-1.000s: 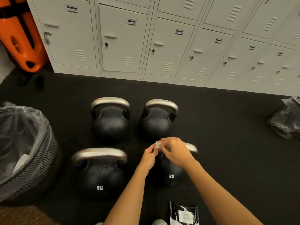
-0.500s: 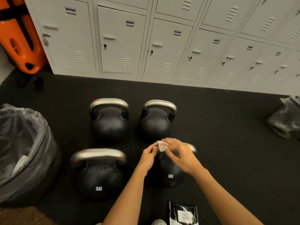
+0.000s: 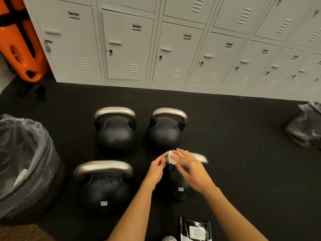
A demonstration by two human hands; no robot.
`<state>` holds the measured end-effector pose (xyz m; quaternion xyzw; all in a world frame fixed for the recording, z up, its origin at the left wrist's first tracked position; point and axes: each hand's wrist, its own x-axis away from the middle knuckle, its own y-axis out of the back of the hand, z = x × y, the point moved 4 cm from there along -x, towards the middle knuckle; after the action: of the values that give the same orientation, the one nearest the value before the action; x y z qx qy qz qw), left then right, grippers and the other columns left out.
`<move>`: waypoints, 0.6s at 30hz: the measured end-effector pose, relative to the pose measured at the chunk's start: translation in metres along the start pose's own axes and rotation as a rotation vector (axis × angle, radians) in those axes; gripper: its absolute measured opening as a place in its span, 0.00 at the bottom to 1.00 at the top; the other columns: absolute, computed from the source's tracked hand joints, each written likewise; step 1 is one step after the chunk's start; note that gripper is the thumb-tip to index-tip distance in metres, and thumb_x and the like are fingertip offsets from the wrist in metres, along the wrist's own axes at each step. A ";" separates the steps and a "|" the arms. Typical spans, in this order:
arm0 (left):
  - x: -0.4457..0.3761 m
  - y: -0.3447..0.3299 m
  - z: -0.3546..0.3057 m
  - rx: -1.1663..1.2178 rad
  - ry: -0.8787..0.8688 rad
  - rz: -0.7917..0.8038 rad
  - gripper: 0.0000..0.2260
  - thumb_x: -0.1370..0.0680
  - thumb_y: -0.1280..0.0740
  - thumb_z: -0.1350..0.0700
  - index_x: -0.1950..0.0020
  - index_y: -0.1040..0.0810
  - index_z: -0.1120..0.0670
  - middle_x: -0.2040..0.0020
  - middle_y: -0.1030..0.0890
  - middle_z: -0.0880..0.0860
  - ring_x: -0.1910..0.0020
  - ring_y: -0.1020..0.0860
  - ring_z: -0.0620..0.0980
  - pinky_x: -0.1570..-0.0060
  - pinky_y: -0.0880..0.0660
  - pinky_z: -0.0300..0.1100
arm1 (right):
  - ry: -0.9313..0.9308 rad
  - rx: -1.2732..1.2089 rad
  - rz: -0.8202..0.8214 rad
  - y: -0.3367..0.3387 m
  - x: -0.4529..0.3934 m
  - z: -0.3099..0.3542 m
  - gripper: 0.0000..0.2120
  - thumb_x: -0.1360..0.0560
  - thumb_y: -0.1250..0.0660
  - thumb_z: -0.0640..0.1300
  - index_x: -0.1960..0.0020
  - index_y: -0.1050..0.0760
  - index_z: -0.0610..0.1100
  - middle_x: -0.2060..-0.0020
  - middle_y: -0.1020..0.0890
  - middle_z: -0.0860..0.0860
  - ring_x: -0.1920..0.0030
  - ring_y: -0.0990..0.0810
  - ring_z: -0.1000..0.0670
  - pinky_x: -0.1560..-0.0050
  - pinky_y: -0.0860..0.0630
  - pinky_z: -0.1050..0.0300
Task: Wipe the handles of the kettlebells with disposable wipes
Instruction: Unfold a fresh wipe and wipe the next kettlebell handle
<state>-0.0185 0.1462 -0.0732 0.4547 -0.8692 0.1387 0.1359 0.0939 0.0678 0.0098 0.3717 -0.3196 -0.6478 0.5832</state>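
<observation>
Several black kettlebells with steel handles stand on the dark floor: far left (image 3: pixel 115 132), far right (image 3: pixel 165 130), near left (image 3: pixel 103 186) marked 12KG, and near right (image 3: pixel 179 186), whose handle (image 3: pixel 199 157) is mostly hidden by my hands. A small white wipe (image 3: pixel 172 157) is pinched between both hands just above that handle. My left hand (image 3: pixel 157 168) grips its left edge with the fingertips. My right hand (image 3: pixel 188 168) holds its right side, fingers partly spread over it.
A mesh bin (image 3: pixel 33 180) lined with a plastic bag stands at the left. A black wipes packet (image 3: pixel 195 229) lies on the floor near my feet. White lockers (image 3: pixel 173 49) run along the back. An orange board (image 3: pixel 15 40) leans far left; a bagged object (image 3: pixel 305 126) sits right.
The wipe has been unfolded wider between my fingers, and my right hand's fingers have spread out over it. Both hands stay over the near right kettlebell.
</observation>
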 end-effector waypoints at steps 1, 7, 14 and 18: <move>0.000 0.000 0.001 -0.004 0.000 -0.004 0.17 0.16 0.47 0.54 0.27 0.31 0.46 0.28 0.31 0.49 0.27 0.36 0.49 0.36 0.38 0.38 | -0.004 -0.006 -0.011 0.001 0.007 -0.003 0.18 0.19 0.39 0.44 0.29 0.29 0.54 0.29 0.33 0.61 0.26 0.44 0.65 0.26 0.48 0.66; 0.001 -0.001 0.000 -0.004 -0.007 0.004 0.17 0.16 0.47 0.53 0.26 0.33 0.46 0.27 0.32 0.49 0.28 0.36 0.47 0.36 0.38 0.38 | 0.008 0.185 -0.132 -0.013 0.007 -0.007 0.22 0.18 0.45 0.47 0.25 0.37 0.52 0.25 0.36 0.57 0.23 0.47 0.60 0.23 0.48 0.58; -0.004 0.005 0.005 0.023 0.013 0.064 0.17 0.16 0.46 0.53 0.27 0.32 0.46 0.28 0.29 0.50 0.28 0.33 0.48 0.28 0.37 0.45 | 0.113 0.143 0.027 -0.020 0.015 -0.010 0.24 0.18 0.42 0.40 0.24 0.39 0.51 0.23 0.41 0.57 0.22 0.51 0.59 0.22 0.55 0.59; -0.006 0.005 0.006 0.019 0.002 0.051 0.17 0.16 0.45 0.53 0.28 0.32 0.45 0.28 0.30 0.50 0.27 0.35 0.49 0.29 0.38 0.44 | 0.097 0.155 -0.025 -0.012 0.015 -0.016 0.24 0.18 0.41 0.40 0.24 0.38 0.52 0.24 0.40 0.57 0.23 0.51 0.61 0.23 0.53 0.61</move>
<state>-0.0205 0.1512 -0.0815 0.4335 -0.8791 0.1505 0.1288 0.1006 0.0543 -0.0098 0.4506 -0.3355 -0.6095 0.5594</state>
